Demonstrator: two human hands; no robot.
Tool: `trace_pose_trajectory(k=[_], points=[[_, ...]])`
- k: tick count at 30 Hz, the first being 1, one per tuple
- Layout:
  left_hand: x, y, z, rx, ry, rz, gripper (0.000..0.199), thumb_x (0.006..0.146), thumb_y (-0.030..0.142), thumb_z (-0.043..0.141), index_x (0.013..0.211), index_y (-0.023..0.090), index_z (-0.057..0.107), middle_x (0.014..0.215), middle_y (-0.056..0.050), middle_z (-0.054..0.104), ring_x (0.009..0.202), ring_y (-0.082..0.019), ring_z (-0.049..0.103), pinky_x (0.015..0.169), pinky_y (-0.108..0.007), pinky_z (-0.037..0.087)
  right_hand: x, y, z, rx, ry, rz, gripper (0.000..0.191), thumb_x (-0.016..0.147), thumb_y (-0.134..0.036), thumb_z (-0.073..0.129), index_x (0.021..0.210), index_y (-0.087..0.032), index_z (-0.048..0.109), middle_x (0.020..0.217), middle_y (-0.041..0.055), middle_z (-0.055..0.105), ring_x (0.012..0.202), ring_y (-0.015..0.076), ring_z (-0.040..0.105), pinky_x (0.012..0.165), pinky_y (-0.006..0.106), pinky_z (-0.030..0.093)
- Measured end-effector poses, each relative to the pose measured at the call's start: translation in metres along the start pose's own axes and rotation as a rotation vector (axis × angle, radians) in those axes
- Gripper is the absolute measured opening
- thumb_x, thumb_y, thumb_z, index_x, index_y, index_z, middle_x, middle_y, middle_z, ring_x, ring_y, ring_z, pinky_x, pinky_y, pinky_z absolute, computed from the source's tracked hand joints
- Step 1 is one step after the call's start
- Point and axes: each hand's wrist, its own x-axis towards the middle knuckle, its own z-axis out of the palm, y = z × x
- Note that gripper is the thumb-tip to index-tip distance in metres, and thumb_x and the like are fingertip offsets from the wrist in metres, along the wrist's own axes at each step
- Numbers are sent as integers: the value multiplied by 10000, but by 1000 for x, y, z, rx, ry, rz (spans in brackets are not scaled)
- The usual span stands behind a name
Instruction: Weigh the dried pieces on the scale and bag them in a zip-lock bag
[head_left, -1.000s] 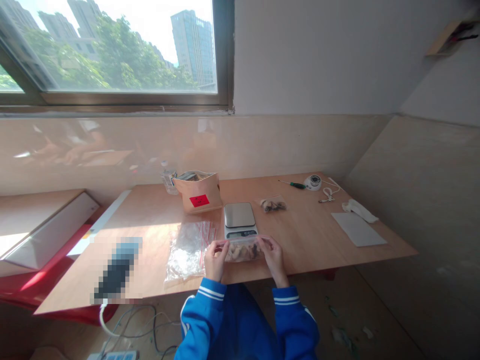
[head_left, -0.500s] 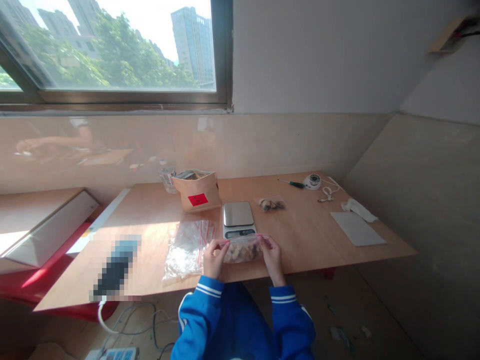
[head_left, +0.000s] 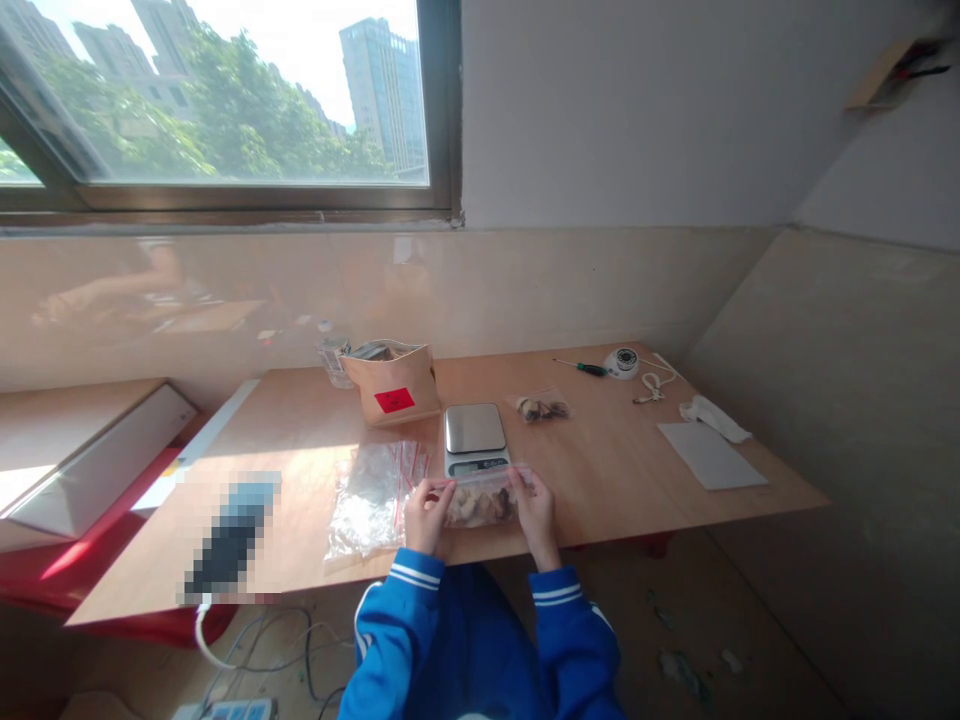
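Note:
A clear zip-lock bag (head_left: 478, 504) with pale and dark dried pieces in it lies at the table's front edge. My left hand (head_left: 428, 515) pinches the bag's top left corner. The right end of its top strip is between the thumb and fingers of my right hand (head_left: 535, 510). Just behind the bag stands a kitchen scale (head_left: 475, 430) with a bare steel plate; the bag's top partly covers its display. Left of my left hand lies a stack of flat clear zip-lock bags (head_left: 375, 495) with red seal lines.
An open brown paper pouch (head_left: 394, 385) with a red label stands behind the flat bags, beside a plastic bottle (head_left: 334, 360). A second filled bag (head_left: 541, 407) lies right of the scale. Farther right are a screwdriver (head_left: 591, 369), a white dome camera (head_left: 622, 363) and white paper (head_left: 709, 455).
My right hand has shifted slightly left along the bag's top edge. My left hand keeps its pinch at the left corner.

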Motion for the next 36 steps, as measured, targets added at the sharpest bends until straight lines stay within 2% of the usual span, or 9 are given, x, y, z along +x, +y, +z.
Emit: trace_pose_trajectory(k=[5, 8, 14, 24, 32, 36], points=[[0, 4, 1, -127, -82, -115, 326, 668, 464, 660, 756, 150, 653, 709, -41, 660, 543, -124, 569, 489, -218, 430, 1, 2, 1, 13, -10, 25, 369, 739, -528, 598, 781, -166, 657, 659, 31, 664, 637, 180, 607, 617, 277, 468], [-1, 4, 1, -148, -122, -117, 331, 661, 451, 673, 777, 141, 657, 684, -30, 645, 478, -96, 523, 427, -197, 389, 2, 4, 0, 55, -74, 45, 380, 736, -530, 601, 811, -162, 656, 699, 44, 676, 681, 193, 626, 633, 286, 484], [-3, -1, 3, -180, -131, -121, 317, 667, 430, 679, 782, 136, 646, 578, 9, 597, 405, -73, 470, 374, -178, 361, 5, 7, -4, 103, -151, 74, 452, 667, -544, 663, 898, -156, 670, 816, 68, 706, 790, 224, 649, 714, 316, 504], [-1, 2, 1, -223, -83, -186, 333, 641, 444, 696, 777, 144, 653, 618, -12, 643, 441, -93, 516, 379, -183, 372, 0, 0, 2, 84, -149, 7, 329, 731, -465, 633, 835, -154, 659, 809, 60, 690, 797, 206, 632, 745, 308, 488], [0, 6, -3, -253, -66, -179, 331, 621, 451, 702, 755, 150, 677, 574, -15, 640, 470, -112, 553, 388, -183, 390, 0, 1, 9, 106, -137, 51, 342, 719, -466, 642, 857, -153, 657, 802, 62, 694, 787, 205, 638, 731, 307, 497], [-1, 6, -3, -255, -83, -220, 359, 621, 455, 704, 783, 137, 665, 555, -8, 628, 417, -94, 511, 360, -179, 365, 0, 1, 10, 126, -149, 64, 348, 718, -477, 638, 863, -161, 663, 798, 56, 700, 781, 198, 649, 734, 302, 501]])
